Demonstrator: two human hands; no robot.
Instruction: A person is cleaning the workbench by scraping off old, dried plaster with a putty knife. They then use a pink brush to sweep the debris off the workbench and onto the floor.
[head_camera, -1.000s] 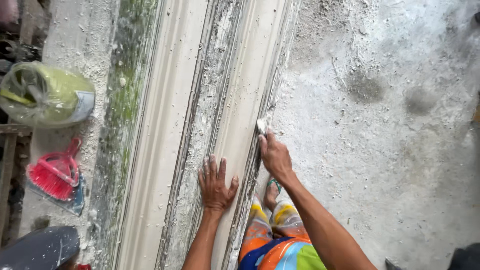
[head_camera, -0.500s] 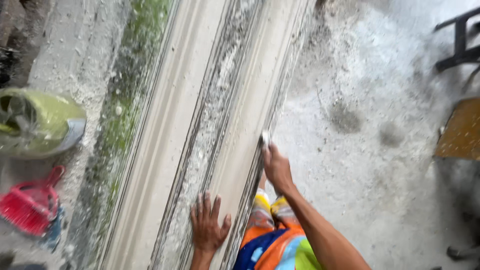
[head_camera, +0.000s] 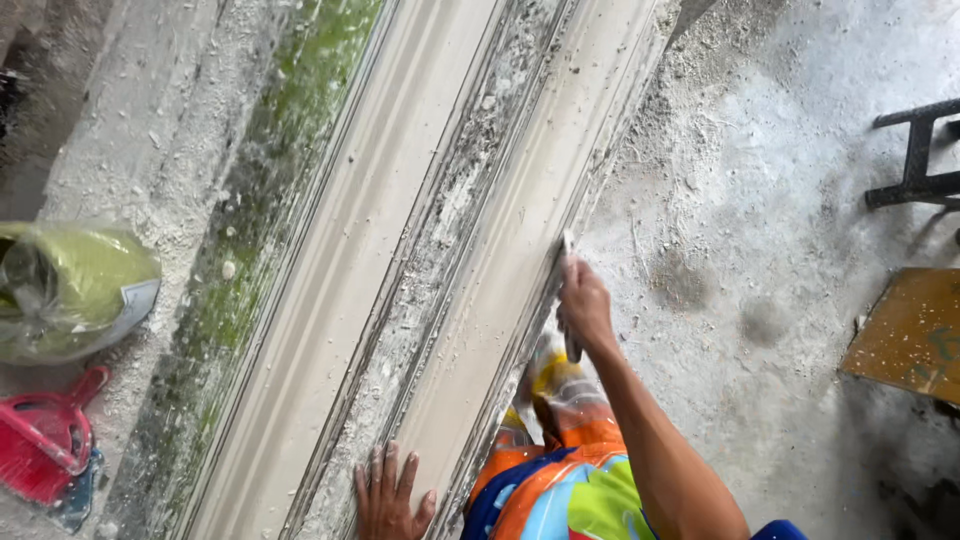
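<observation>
A long white plaster moulding (head_camera: 520, 200) lies on a dusty bench and runs from bottom left up to top right. My right hand (head_camera: 585, 300) is shut on a thin flat scraper blade (head_camera: 566, 250), pressed against the moulding's right edge. My left hand (head_camera: 390, 495) lies flat with fingers spread on the moulding near the bottom of the view. A second white moulding (head_camera: 330, 300) lies parallel on the left. My bright orange, blue and green clothing (head_camera: 560, 480) shows below.
A green plastic bag (head_camera: 70, 290) and a red dustpan (head_camera: 45, 445) sit at the left. A green-stained strip (head_camera: 250, 280) runs beside the mouldings. On the dusty floor at right are a yellow board (head_camera: 910, 335) and a black metal frame (head_camera: 920, 150).
My right hand with the scraper has slid further up along the moulding's right edge. My left hand has stayed flat, now lower in view. The view has shifted right, showing the board and frame.
</observation>
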